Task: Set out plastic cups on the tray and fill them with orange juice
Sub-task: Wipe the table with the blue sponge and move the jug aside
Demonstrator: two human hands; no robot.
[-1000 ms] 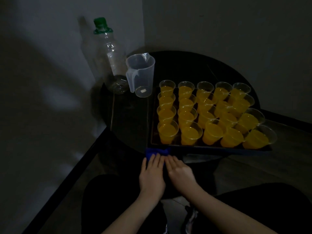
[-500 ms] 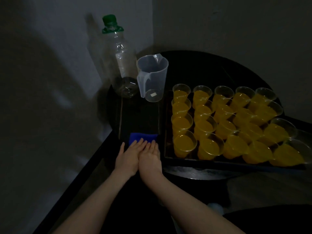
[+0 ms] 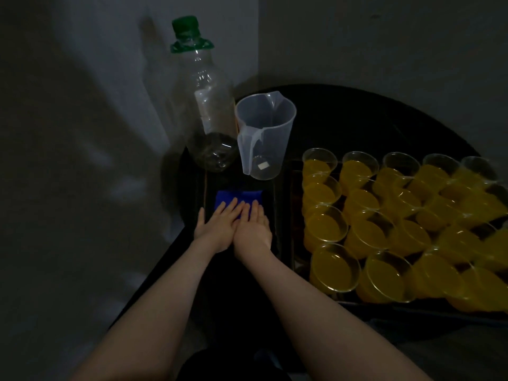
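Observation:
Several clear plastic cups [image 3: 328, 225] filled with orange juice stand in rows on a dark tray [image 3: 297, 257] at the right of a black round table [image 3: 357, 111]. A blue cloth [image 3: 228, 195] lies on the table left of the tray. My left hand [image 3: 217, 224] and my right hand [image 3: 251, 226] lie flat side by side on the cloth, fingers straight, pressing it down. An empty clear measuring jug [image 3: 264, 136] stands behind the cloth. An empty clear bottle [image 3: 206, 105] with a green cap stands to the jug's left.
Walls meet in a corner right behind the bottle and table. The room is dim. The tray's front edge lies close to the table's near rim. The table's far half behind the tray is dark and bare.
Both hands have slid the blue cloth from the table's front edge leftward and further in, to the spot left of the tray below the jug. The view has moved closer.

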